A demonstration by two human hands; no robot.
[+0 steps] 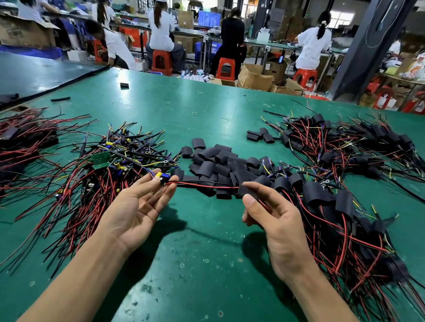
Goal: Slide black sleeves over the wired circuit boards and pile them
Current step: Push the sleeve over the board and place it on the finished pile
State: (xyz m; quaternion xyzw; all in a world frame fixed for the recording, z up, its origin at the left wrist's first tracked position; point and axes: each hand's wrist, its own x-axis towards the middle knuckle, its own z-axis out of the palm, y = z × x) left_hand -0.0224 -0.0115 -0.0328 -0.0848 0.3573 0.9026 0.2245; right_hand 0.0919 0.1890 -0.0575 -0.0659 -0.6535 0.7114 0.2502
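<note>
Black sleeve [244, 190] pinched in your right hand [277, 224], red and black leads [204, 185] running into it; left hand [136, 205] pinches the wired circuit board [161, 177], above the desk [199, 256]. Mid-threading. Next: pull sleeve left over board, leads taut, then pile.

Left grip [136, 205], right grip [278, 229]; forearms (all bare)

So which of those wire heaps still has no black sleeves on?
The heap just beyond the left hand: a bare green board and yellow parts show. The heaps on the right carry sleeves.
</note>
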